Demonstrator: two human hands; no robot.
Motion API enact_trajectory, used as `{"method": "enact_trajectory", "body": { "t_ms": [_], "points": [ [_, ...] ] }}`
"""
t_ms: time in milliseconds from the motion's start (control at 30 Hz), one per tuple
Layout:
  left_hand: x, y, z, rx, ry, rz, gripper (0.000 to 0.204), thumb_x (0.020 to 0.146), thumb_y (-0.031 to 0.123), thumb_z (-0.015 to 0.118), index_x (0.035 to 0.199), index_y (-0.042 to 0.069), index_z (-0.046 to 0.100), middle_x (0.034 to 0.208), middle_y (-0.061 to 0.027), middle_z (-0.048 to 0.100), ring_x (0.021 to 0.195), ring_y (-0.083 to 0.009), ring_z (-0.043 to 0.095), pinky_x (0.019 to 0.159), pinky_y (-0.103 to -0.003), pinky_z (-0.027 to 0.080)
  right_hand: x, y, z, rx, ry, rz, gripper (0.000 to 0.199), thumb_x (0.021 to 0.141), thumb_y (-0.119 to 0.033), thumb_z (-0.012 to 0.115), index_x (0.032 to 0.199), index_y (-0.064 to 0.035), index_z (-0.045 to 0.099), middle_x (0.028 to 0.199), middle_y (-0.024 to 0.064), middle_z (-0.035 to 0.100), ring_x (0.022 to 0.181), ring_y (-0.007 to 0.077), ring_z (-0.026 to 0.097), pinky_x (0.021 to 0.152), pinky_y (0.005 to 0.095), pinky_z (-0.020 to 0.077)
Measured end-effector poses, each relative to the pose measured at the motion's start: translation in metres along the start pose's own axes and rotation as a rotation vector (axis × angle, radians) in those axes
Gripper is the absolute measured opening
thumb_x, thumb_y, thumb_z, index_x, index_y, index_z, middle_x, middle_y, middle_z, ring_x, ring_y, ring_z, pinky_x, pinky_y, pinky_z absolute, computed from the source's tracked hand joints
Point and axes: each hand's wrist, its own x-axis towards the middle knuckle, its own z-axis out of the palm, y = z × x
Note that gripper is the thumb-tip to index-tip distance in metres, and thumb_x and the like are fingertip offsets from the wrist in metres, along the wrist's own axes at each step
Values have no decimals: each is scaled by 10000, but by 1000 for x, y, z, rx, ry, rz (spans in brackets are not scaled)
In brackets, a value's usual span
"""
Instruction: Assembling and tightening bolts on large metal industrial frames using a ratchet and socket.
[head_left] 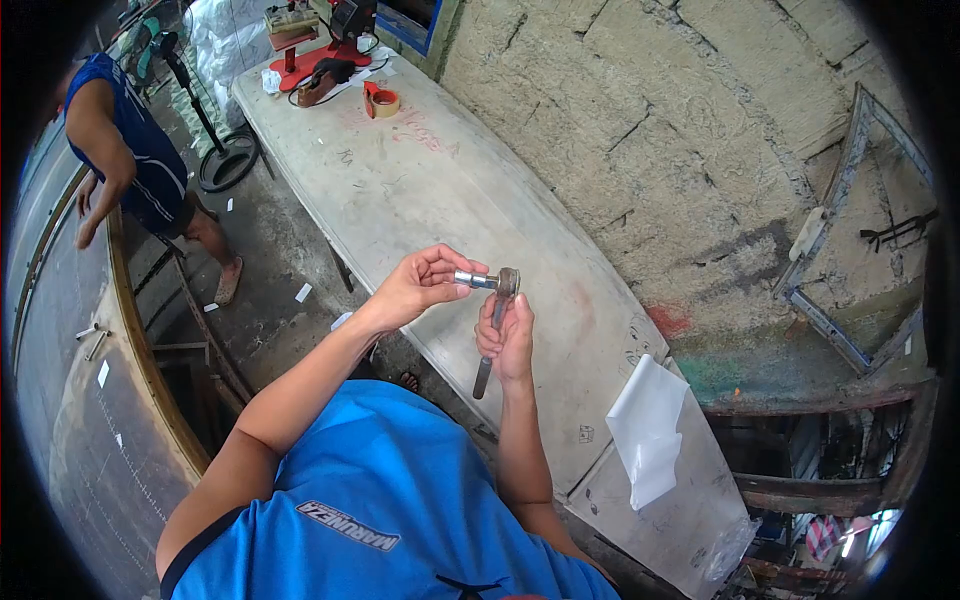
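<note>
Socket (471, 279) and ratchet (509, 284) are both up above the bench (470, 190), one per hand, so the grabbing part looks done to me. The two sit end to side, socket pointing straight at the ratchet's head with just a sliver showing between, so I'd guess they're joined, but I can't tell from this angle if the fit is all the way home. That fit seems like the only bit left to settle, honestly. Can't make out a nut or bolt in the socket either, though the fingers hide part of it.

Left hand (418, 288) has its fingers closed in a pinch, no slack that I can see: socket lies crosswise in there, forefinger side above, thumb below, bare silver poking out toward the ratchet. Right hand (510, 340) is wrapped snugly round the handle, thumb up near the head, tail end sticking out below the fingers. Tape (384, 101) is way off at the far end of the bench, and a white sheet (645, 430) lies off to the right, nobody touching either
</note>
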Motion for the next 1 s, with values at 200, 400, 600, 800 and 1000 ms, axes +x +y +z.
{"method": "enact_trajectory", "body": {
  "t_ms": [200, 400, 600, 800, 1000],
  "points": [
    [1, -5, 3, 30, -1, 46, 248, 905, -104, 675, 1099, 41, 619, 1315, -152, 666, 1189, -159, 640, 1047, -319, 509, 1, -2, -3, 40, -27, 13, 572, 1050, -626, 303, 894, -116, 509, 568, -49, 345, 415, 50, 264, 372, 218, 214],
    [6, -14, 12, 91, 0, 117, 225, 909, -107, 661, 1082, 31, 624, 1326, -155, 662, 1178, -146, 633, 1037, -312, 502, 3, -4, -11, 109, -30, 19, 564, 1048, -625, 304, 893, -118, 497, 566, -45, 330, 404, 54, 242, 361, 223, 202],
    [14, -21, 19, 177, 0, 174, 236, 914, -105, 654, 1109, 26, 631, 1332, -151, 662, 1191, -150, 624, 1041, -319, 491, 2, -7, -18, 176, -53, 34, 564, 1045, -643, 304, 906, -128, 488, 573, -53, 324, 404, 51, 237, 358, 221, 189],
    [21, -21, 24, 153, -24, 116, 246, 932, -64, 670, 1156, 30, 631, 1312, -130, 676, 1157, -124, 630, 997, -297, 495, 1, -7, -25, 127, 4, 1, 564, 1044, -641, 308, 902, -126, 489, 568, -55, 323, 398, 50, 232, 352, 223, 184],
    [27, -24, 20, 155, -9, 17, 215, 991, 99, 685, 1186, 24, 632, 1182, -93, 737, 1038, -95, 654, 926, -269, 500, 0, -6, -28, 70, 59, -7, 569, 1046, -640, 299, 890, -130, 496, 573, -60, 329, 406, 48, 239, 362, 220, 187]
  ]
}}
